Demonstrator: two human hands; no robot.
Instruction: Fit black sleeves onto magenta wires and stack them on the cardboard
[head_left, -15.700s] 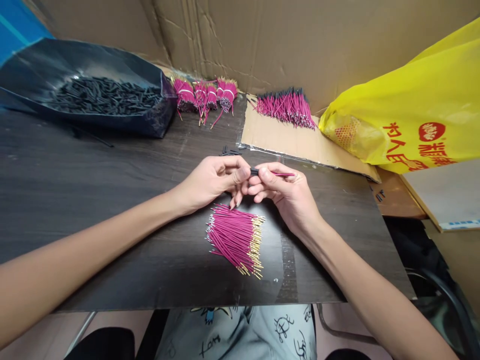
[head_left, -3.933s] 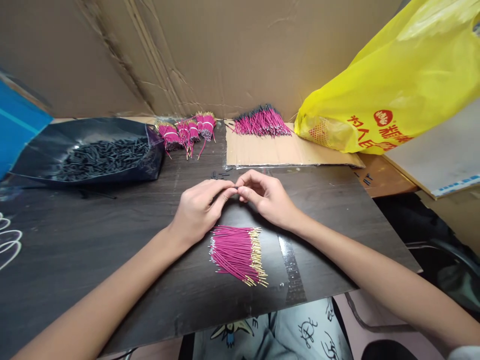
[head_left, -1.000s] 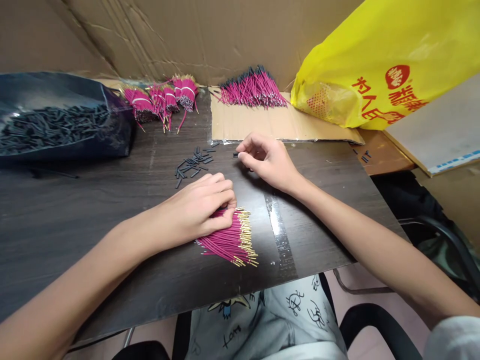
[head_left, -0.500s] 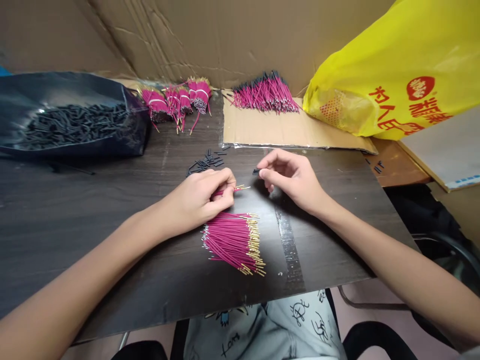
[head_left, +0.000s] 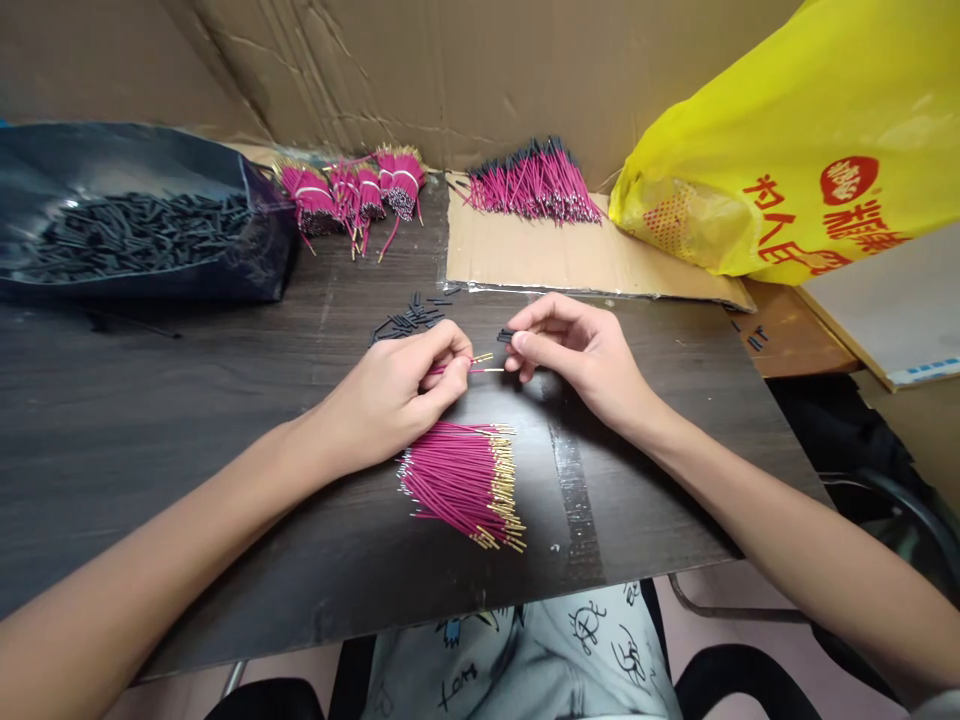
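Observation:
Between thumb and fingers, my left hand [head_left: 409,390] pinches a few magenta wires [head_left: 478,369] whose gold ends stick out to the right. Facing it, my right hand [head_left: 581,345] is closed on small black sleeves [head_left: 505,336], which poke out left of the fingertips. A narrow gap separates the wire tips from the sleeves. Just below the left hand lies a fan of loose magenta wires [head_left: 457,475], gold ends to the right. Behind that hand is a small heap of black sleeves [head_left: 411,318], partly covered by it.
A dark bag [head_left: 277,255] full of black sleeves stands at left. Tied wire bundles [head_left: 311,195] lie at the back. Magenta wires with black ends [head_left: 532,185] rest on a cardboard sheet [head_left: 525,258]. A yellow bag [head_left: 757,150] stands at right on the dark table [head_left: 187,430].
My right hand has shifted slightly left, and the sleeves in it now show more clearly. One wire in my left hand now sticks out apart from the others. The view has shifted a little.

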